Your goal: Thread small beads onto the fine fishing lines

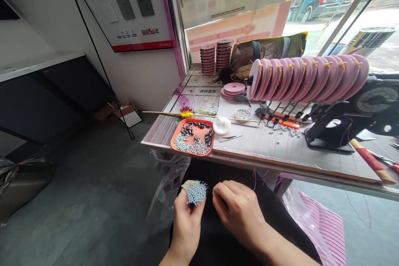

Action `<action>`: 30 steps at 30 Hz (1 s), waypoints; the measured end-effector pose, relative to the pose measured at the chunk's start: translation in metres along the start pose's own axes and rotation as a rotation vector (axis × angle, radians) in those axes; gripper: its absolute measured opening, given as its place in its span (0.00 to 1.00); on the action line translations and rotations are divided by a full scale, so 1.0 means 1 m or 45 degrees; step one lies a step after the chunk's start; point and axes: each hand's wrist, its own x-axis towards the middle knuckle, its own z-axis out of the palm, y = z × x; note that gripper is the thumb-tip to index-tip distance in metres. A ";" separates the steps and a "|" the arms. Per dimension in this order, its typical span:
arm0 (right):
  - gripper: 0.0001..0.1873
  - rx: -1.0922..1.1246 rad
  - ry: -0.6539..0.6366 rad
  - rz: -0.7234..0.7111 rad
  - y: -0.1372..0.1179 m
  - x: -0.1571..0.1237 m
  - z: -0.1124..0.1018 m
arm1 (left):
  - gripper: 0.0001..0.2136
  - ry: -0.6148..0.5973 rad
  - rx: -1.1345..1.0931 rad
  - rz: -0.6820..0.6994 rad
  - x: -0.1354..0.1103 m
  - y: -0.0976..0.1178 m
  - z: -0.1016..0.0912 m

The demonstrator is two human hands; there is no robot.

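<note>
My left hand (186, 216) is closed around a bundle of pale blue-tipped sticks (196, 192), held upright over my lap. My right hand (237, 208) is just to the right of it, fingers pinched together near the bundle's tips; what they pinch is too small to make out. Both hands hover below the front edge of the worktable (311, 153). On the table ahead sits an orange tray (175, 137) with small dark, silver and pale blue parts.
A row of pink discs (307, 77) is mounted on a black stand at right. Stacks of pink discs (215, 56), a white round lid (222, 125), a small bowl of beads (243, 114) and a thin long stick (162, 112) lie on the table. Plastic bags hang below.
</note>
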 end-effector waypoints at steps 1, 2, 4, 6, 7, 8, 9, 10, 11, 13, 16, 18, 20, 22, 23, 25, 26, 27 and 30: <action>0.17 0.006 -0.001 0.000 0.000 0.000 0.000 | 0.04 -0.008 0.009 0.017 0.001 0.001 0.001; 0.17 0.014 -0.002 0.001 0.000 0.000 0.001 | 0.04 -0.022 0.014 0.035 0.001 0.002 0.001; 0.17 0.033 0.000 0.005 0.000 0.000 0.002 | 0.04 -0.057 0.015 0.075 0.002 0.002 0.001; 0.17 0.045 0.005 0.016 0.001 -0.001 0.004 | 0.04 -0.071 0.007 0.121 0.002 0.000 0.001; 0.17 0.049 0.006 0.021 0.001 -0.001 0.004 | 0.04 -0.072 0.005 0.141 0.002 -0.001 0.001; 0.17 0.051 0.003 0.026 0.001 -0.001 0.004 | 0.04 -0.077 0.009 0.153 0.002 -0.001 0.000; 0.17 0.054 -0.001 0.030 0.002 -0.001 0.004 | 0.05 -0.080 0.015 0.153 0.001 -0.002 0.000; 0.16 0.063 -0.007 0.034 0.002 -0.001 0.004 | 0.05 -0.066 0.019 0.142 0.001 -0.002 0.000; 0.16 0.087 -0.017 0.043 0.002 -0.001 0.003 | 0.06 -0.034 0.024 0.121 0.001 -0.002 0.000; 0.14 0.217 -0.077 0.107 0.001 0.000 0.001 | 0.09 0.062 0.038 0.058 0.001 -0.002 0.001; 0.07 0.574 -0.171 0.284 -0.002 0.002 -0.005 | 0.10 0.109 0.014 -0.052 0.001 0.000 0.002; 0.13 0.717 -0.182 0.343 -0.003 0.002 -0.008 | 0.11 0.087 -0.089 -0.148 0.001 0.001 0.003; 0.18 0.656 -0.177 0.311 -0.003 0.003 -0.008 | 0.12 0.093 -0.253 -0.282 0.000 0.003 0.004; 0.15 0.479 -0.187 0.234 -0.002 0.002 -0.007 | 0.12 0.059 -0.439 -0.415 -0.001 0.007 0.005; 0.12 0.395 -0.202 0.192 -0.002 0.002 -0.006 | 0.12 0.029 -0.528 -0.458 -0.002 0.009 0.006; 0.08 0.291 -0.241 0.115 -0.002 0.001 -0.005 | 0.11 -0.028 -0.672 -0.484 -0.003 0.015 0.008; 0.11 0.270 -0.254 0.077 -0.003 0.000 -0.004 | 0.10 -0.035 -0.727 -0.483 -0.003 0.018 0.008; 0.14 0.265 -0.261 0.040 -0.004 0.000 -0.004 | 0.09 -0.045 -0.776 -0.492 -0.002 0.022 0.008; 0.16 0.308 -0.267 -0.065 -0.006 -0.001 -0.008 | 0.07 -0.144 -0.919 -0.586 0.010 0.031 0.002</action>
